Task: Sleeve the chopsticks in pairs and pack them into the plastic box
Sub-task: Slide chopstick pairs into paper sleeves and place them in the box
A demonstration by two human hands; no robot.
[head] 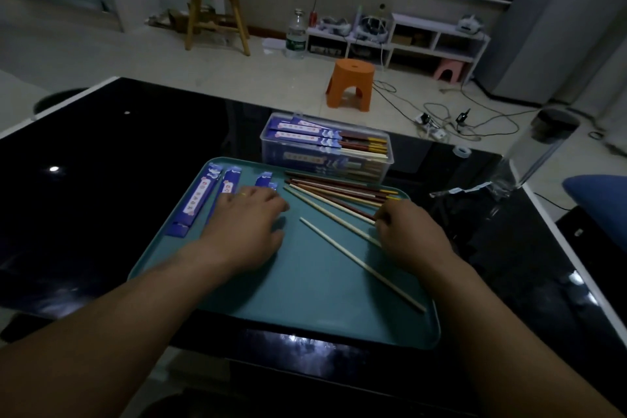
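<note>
Glossy black tabletop (pixel 101 163) carries a teal rectangular plastic tray (pixel 305 299). On the tray, the left hand (pixel 251 217) lies flat and relaxed over purple paper sleeves (pixel 198 202). The right hand (pixel 407 231) curls onto loose cream and brown chopsticks (pixel 339 190); whether it grasps any is unclear. Behind the tray stands a clear plastic box (pixel 268 153) holding sleeved pairs.

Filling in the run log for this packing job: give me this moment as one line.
left hand: flat over sleeves | right hand: curled at loose chopsticks, grip unclear | plastic box: partly packed
</note>
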